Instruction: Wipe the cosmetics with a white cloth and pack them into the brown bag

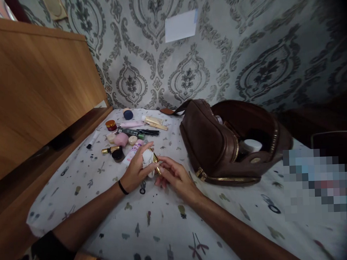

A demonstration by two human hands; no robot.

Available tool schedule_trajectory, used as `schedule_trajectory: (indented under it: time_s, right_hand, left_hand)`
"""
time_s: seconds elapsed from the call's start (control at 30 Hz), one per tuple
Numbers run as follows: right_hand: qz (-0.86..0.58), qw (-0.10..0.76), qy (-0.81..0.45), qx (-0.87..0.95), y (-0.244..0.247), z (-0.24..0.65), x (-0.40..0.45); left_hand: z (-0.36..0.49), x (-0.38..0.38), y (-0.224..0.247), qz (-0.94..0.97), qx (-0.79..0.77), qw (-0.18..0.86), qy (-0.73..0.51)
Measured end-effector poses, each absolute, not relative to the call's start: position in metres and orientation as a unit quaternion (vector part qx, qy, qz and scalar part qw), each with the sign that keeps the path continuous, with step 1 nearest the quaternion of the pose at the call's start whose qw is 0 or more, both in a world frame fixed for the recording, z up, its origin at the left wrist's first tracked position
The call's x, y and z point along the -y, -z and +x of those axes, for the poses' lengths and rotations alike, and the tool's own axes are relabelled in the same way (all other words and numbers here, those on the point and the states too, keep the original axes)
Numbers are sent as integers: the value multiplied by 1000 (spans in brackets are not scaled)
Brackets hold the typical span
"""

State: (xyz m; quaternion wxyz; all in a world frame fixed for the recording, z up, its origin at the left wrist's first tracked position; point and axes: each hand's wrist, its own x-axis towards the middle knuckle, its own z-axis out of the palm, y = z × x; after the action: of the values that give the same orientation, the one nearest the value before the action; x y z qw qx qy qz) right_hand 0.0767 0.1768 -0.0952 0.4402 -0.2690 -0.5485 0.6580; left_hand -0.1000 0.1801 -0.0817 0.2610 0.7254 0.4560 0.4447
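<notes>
My left hand point(136, 167), with a black band at the wrist, is closed around a white rounded bundle point(148, 157) that looks like a coiled cord. Against its right side is a small shiny gold item point(155, 159), whose kind I cannot make out. The fingers of my right hand point(176, 177) are curled in and pinch this gold item. Just behind my left hand lies a white and purple tube point(133, 151). To the left are a round black jar point(117, 154), a gold tube point(110, 150) and a pink rounded thing point(121, 139).
An unzipped brown leather bag point(208, 144) stands to the right, with a white-lidded container point(251, 145) inside. Several cosmetics, among them a green tube point(130, 133) and an amber jar point(111, 125), lie at the back left. A wooden cabinet point(41, 85) borders the left side.
</notes>
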Motion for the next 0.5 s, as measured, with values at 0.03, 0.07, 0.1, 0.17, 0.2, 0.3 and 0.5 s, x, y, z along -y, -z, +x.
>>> schedule_trajectory:
  time_s: [0.03, 0.07, 0.1, 0.17, 0.2, 0.3, 0.5]
  right_hand:
    - [-267, 431, -657, 558, 94, 77, -176]
    - [-267, 423, -657, 565, 93, 78, -176]
    - [-268, 417, -656, 569, 92, 78, -176]
    - [-272, 405, -657, 576, 91, 79, -175]
    - [-272, 401, -658, 577, 91, 79, -175]
    - [-278, 409, -650, 577, 95, 77, -175]
    - [-299, 420, -649, 559, 101, 74, -175]
  left_hand:
    - [-100, -180, 81, 727, -455, 267, -440]
    - [-100, -180, 81, 728, -454, 273, -435]
    - [-100, -179, 80, 728, -456, 275, -432]
    - [-100, -179, 79, 723, -468, 267, -433]
    - [-100, -179, 78, 718, -475, 265, -434]
    - [-101, -179, 77, 700, -483, 279, -445]
    - [-102, -182, 80, 648, -495, 334, -472]
